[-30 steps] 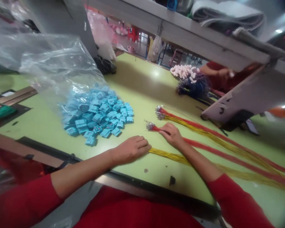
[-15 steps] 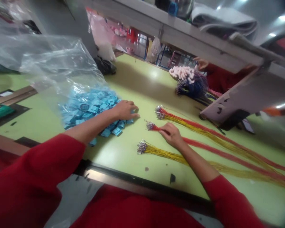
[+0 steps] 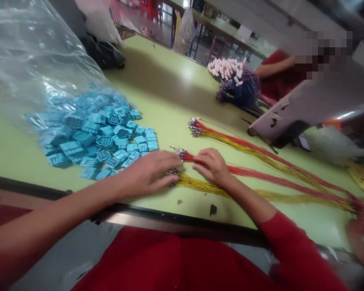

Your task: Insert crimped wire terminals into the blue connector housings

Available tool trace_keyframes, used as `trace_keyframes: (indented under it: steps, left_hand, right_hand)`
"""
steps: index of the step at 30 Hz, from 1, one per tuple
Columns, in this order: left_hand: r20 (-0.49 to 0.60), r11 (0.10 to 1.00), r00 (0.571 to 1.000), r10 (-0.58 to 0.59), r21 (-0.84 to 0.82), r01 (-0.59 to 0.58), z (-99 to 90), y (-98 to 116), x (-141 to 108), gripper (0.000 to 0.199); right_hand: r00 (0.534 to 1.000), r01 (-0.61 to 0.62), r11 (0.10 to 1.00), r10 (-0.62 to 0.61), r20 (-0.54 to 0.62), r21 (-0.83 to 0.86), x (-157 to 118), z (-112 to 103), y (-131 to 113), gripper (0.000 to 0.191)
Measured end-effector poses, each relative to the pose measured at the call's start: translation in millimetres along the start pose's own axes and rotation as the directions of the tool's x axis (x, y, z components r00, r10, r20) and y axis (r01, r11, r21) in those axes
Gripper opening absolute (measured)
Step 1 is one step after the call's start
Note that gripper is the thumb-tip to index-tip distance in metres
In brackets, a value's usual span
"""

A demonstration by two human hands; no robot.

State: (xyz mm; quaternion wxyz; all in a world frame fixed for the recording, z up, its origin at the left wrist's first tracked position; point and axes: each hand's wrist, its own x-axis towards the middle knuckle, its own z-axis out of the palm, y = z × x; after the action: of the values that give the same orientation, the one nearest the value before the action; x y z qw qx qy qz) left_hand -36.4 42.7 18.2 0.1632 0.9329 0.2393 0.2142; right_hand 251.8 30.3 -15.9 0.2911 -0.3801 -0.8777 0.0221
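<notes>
My left hand (image 3: 148,173) lies over the metal-tipped end of a yellow wire bundle (image 3: 200,188), just past the edge of a heap of blue plastic connectors (image 3: 91,133). The heap spills from a clear plastic bag (image 3: 27,52). My right hand (image 3: 210,165) presses on a red wire bundle (image 3: 255,171) close to its crimped terminals. Its fingers point towards my left hand. Farther away lies a red-and-yellow wire bundle (image 3: 245,147), which neither hand touches.
The wires and connectors lie on a green table (image 3: 176,89) with a dark front edge (image 3: 182,222). Beyond them stands a bunch of blue wires with pink-tipped ends (image 3: 233,83). A co-worker's red-sleeved arm (image 3: 276,66) reaches behind a grey board (image 3: 306,105).
My left hand has moved from the blue connectors back to the yellow bundle's terminal end, covering it. My right hand stays on the red bundle. The view has shifted and tilted.
</notes>
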Motion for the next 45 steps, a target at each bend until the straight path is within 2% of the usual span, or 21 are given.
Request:
trace_keyframes:
  steps: [2,5,7,10,13,16,21,24,27,29,31,34,36,40,45]
  left_hand:
    - [0.035,0.996,0.996,0.088,-0.018,-0.087,16.8,15.7,-5.3,0.039]
    - [0.021,0.992,0.993,0.120,0.044,-0.121,36.1,28.4,-12.9,0.031]
    - [0.015,0.989,0.991,0.134,0.060,-0.135,41.4,32.3,-16.7,0.027]
    - [0.010,0.983,0.986,0.164,0.080,-0.164,42.8,35.7,-20.5,0.024]
    - [-0.042,0.980,0.985,0.166,0.117,-0.160,44.1,37.4,-22.5,0.022]
    - [-0.058,0.980,0.984,0.168,0.119,-0.160,45.3,38.6,-23.8,0.021]
    - [-0.025,0.974,0.984,0.178,0.148,-0.172,45.6,39.3,-24.9,0.021]
    - [-0.071,0.965,0.980,0.186,0.199,-0.169,47.5,39.0,-24.6,0.025]
    - [-0.113,0.970,0.977,0.180,0.188,-0.157,45.4,38.5,-24.9,0.025]
    - [-0.141,0.978,0.981,0.131,0.182,-0.105,38.7,36.1,-26.4,0.026]
    - [-0.216,0.967,0.976,0.004,0.248,0.051,28.3,30.1,-28.9,0.029]
    - [-0.333,0.857,0.916,-0.222,0.382,0.346,11.9,15.2,-32.4,0.028]
    - [-0.346,0.798,0.889,-0.301,0.419,0.433,5.4,5.3,-33.7,0.022]
    - [-0.317,0.796,0.895,-0.315,0.426,0.431,4.6,-3.9,-34.1,0.021]
    - [-0.260,0.793,0.932,-0.253,0.496,0.353,5.3,2.0,-30.9,0.026]
  right_hand:
    - [0.999,-0.002,1.000,0.003,0.041,-0.005,-1.2,-1.4,-4.1,0.012]
    - [0.995,-0.087,0.996,0.088,0.055,-0.023,-1.0,1.7,-0.2,0.014]
    - [0.991,-0.123,0.992,0.124,0.043,-0.012,0.5,3.8,6.0,0.015]
    - [0.994,-0.090,0.995,0.087,0.061,0.043,2.2,3.4,10.0,0.015]
    - [0.993,-0.046,0.997,0.039,0.110,0.066,3.4,2.0,4.2,0.014]
    - [0.989,-0.046,0.998,0.040,0.141,0.042,8.0,4.1,-1.5,0.014]
    - [0.994,-0.056,0.996,0.049,0.098,0.067,21.6,13.8,0.5,0.013]
    - [0.995,-0.051,0.992,0.041,0.091,0.119,28.3,17.9,-0.2,0.010]
    - [0.989,-0.054,0.992,0.037,0.142,0.117,33.0,18.5,-4.5,0.013]
    - [0.978,-0.048,0.996,0.033,0.206,0.070,35.0,17.7,-8.1,0.015]
    - [0.961,-0.042,0.999,0.043,0.272,-0.009,36.1,16.8,-11.4,0.017]
    - [0.943,-0.037,0.994,0.070,0.324,-0.107,36.0,15.7,-14.5,0.019]
    - [0.943,-0.038,0.992,0.077,0.323,-0.123,35.2,14.3,-15.0,0.020]
    - [0.939,-0.061,0.996,0.081,0.335,-0.070,34.7,9.0,-14.1,0.017]
    - [0.915,-0.031,0.997,0.058,0.400,-0.075,39.6,6.4,-14.6,0.020]
